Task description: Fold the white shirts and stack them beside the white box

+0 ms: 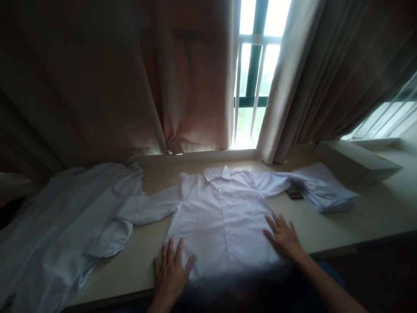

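The fingers of the left hand lie flat and spread, gripping nothing, pressed palm down on the lower left edge of a white shirt. The fingers of the right hand are likewise splayed and flat, holding nothing, resting on the shirt's lower right edge.

The shirt lies face up in the middle of the pale surface, buttoned, its collar pointing toward the window and its hem near the front edge. Its one sleeve stretches out to the left, the other to the right, where it reaches a stack of folded white garments. A small dark object, blurred, sits at the near end of that stack.

To the left, a loose heap of white clothing spreads over the surface and drapes over its front edge. A flat white box lies at the far right behind the folded stack. Heavy curtains hang on both sides of the window, parted to a narrow gap.
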Available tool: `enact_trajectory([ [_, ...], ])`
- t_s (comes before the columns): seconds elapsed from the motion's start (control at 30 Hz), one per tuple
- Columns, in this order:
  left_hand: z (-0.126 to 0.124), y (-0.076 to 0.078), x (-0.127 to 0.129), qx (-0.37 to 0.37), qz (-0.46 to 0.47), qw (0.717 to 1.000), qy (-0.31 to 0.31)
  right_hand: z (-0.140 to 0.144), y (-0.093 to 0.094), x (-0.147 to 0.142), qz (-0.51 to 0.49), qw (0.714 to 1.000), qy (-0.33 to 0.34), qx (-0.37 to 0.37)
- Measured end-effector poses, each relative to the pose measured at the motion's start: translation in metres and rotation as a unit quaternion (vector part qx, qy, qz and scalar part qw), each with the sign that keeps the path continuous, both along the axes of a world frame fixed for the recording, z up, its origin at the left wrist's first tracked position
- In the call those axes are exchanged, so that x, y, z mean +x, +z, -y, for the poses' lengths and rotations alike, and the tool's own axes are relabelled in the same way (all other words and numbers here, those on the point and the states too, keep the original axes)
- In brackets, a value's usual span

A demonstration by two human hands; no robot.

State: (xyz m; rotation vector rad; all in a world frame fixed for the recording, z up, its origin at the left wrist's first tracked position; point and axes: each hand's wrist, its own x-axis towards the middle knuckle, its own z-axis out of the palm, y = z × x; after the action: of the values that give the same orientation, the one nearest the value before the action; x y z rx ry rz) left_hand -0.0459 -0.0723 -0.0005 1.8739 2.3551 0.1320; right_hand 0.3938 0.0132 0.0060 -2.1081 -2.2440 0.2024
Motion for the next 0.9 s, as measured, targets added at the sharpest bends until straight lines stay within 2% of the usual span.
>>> enact_trajectory([
  [0.17, -0.004, 0.001, 0.016, -0.001, -0.023, 1.0, -0.002, 0.005, 0.007, 0.0, 0.015, 0.999, -0.014, 0.035],
  [0.27, -0.001, 0.001, 0.019, 0.004, -0.048, 0.999, -0.011, 0.003, 0.017, -0.001, 0.029, 0.996, -0.022, 0.083],
  [0.4, 0.007, 0.004, 0.031, 0.077, -0.107, 0.991, -0.017, -0.011, 0.023, -0.012, 0.008, 0.991, 0.002, 0.137],
  [0.5, 0.013, 0.009, 0.045, 0.105, -0.129, 0.986, -0.013, -0.023, 0.019, -0.03, -0.023, 0.993, 0.029, 0.108],
  [0.6, 0.016, 0.011, 0.051, 0.112, -0.136, 0.984, -0.012, -0.029, 0.012, -0.044, -0.044, 0.997, 0.01, 0.061],
  [0.9, 0.014, 0.006, 0.027, 0.113, -0.121, 0.986, -0.034, -0.037, 0.011, -0.042, -0.046, 0.999, -0.019, 0.022],
])
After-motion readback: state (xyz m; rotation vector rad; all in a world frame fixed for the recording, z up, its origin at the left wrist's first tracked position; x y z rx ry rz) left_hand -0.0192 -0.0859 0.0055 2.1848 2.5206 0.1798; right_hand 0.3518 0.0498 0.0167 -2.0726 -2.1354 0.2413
